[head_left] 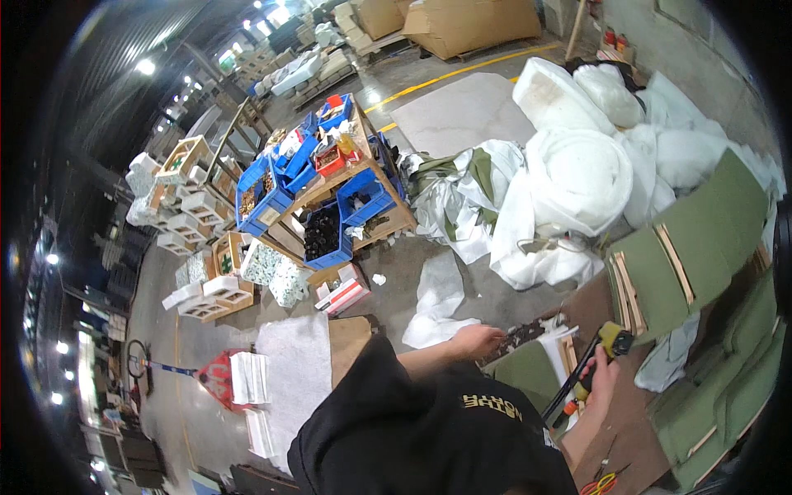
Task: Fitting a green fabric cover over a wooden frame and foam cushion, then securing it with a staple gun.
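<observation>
Within right hand (603, 378) — yellow-black tool (613, 337)

A: Where does the light come from?
B: Small ceiling lamps (146, 66), mostly beyond and left of the table (334, 183), glaring white against a dim hall.
A: And right of the table?
B: The white foam roll (582, 177) there is brightly lit, nearly washed out; the black shirt (412, 421), nearer than the table, sinks into flat darkness.
A: Any shine?
B: The grey floor (388, 80) behind the table gleams dully.
A: Sharpness?
B: Fair around the table; far left of it, detail turns murky, straight lines bow, and black corners enclose the round view.
</observation>
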The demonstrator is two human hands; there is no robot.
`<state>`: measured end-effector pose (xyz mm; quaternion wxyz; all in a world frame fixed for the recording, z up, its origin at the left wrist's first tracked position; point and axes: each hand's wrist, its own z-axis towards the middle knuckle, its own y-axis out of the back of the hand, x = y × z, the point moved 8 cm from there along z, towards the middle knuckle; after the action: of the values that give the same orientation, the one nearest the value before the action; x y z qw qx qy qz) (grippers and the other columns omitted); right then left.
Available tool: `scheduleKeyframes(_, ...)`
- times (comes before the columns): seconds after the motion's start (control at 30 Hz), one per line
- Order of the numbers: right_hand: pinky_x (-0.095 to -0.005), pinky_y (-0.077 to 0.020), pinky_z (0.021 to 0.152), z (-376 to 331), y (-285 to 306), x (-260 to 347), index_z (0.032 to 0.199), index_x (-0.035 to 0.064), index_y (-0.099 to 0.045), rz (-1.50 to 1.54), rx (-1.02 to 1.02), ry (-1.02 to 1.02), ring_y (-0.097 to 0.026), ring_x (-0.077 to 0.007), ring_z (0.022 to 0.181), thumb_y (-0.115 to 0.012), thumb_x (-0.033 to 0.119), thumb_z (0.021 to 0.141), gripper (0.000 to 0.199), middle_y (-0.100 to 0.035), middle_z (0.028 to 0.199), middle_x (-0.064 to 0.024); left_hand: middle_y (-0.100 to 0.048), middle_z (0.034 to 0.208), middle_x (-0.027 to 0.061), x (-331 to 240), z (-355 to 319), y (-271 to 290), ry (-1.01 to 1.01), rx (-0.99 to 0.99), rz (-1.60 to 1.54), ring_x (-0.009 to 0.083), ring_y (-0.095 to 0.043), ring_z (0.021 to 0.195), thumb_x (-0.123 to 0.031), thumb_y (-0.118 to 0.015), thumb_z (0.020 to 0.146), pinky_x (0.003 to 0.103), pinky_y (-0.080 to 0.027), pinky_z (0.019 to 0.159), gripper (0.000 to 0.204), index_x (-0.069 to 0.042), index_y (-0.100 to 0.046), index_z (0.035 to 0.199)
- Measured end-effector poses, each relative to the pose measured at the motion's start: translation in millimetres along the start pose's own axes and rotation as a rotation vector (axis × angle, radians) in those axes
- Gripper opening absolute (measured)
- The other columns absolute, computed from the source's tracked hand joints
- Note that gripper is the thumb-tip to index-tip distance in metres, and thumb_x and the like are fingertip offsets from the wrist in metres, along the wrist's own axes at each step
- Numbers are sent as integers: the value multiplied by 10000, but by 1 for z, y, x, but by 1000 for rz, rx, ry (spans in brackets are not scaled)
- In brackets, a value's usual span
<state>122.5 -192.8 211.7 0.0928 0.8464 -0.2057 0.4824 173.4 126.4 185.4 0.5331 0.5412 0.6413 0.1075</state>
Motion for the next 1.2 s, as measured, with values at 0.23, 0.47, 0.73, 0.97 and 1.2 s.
scheduleKeyframes(0.23, -454, -539, 790, 91, -124, -60, 1101, -24, -636, -1160, 259, 256, -697, -392, 899, -766, 393, 757, 556, -704, 965, -238, -707, 1080, 142, 229, -7, 22, 535, -240, -224, 355, -656, 1036, -323, -570, 902, 466, -521, 892, 325, -165, -695, 1158)
scheduleKeyframes(0.47, -421, -468, 965, 80, -180, -171, 1373, 29, -472, -1231, 673, -106, -596, -406, 1135, -776, 358, 742, 774, -637, 1197, -228, -685, 1042, 219, 444, -10, 221, 819, -931, -327, 419, -651, 990, -275, -511, 945, 498, -524, 856, 305, -101, -695, 1115)
scheduleKeyframes(0.73, -379, -527, 825, 123, -178, -219, 1248, 29, -535, -1108, 702, -193, -668, -311, 943, -829, 329, 723, 673, -675, 1021, -151, -679, 1051, 155, 557, 13, 569, 630, -1545, 94, 351, -620, 1016, -240, -530, 952, 482, -467, 883, 275, -110, -663, 1154)
scheduleKeyframes(0.97, -368, -522, 782, 161, -238, -181, 1171, 37, -561, -1108, 591, -254, -664, -277, 882, -834, 317, 727, 592, -671, 955, -125, -721, 1044, 148, 617, 69, 646, 908, -1100, 174, 334, -681, 1010, -159, -507, 917, 509, -444, 920, 281, -158, -696, 1124)
scheduleKeyframes(1.2, -356, -518, 740, 116, -386, -85, 1095, 45, -588, -1039, 471, -391, -659, -243, 821, -839, 305, 731, 513, -667, 890, -99, -722, 1059, 95, 640, 121, 618, 824, -895, 614, 267, -667, 1045, -143, -567, 890, 470, -459, 911, 201, -140, -710, 1032)
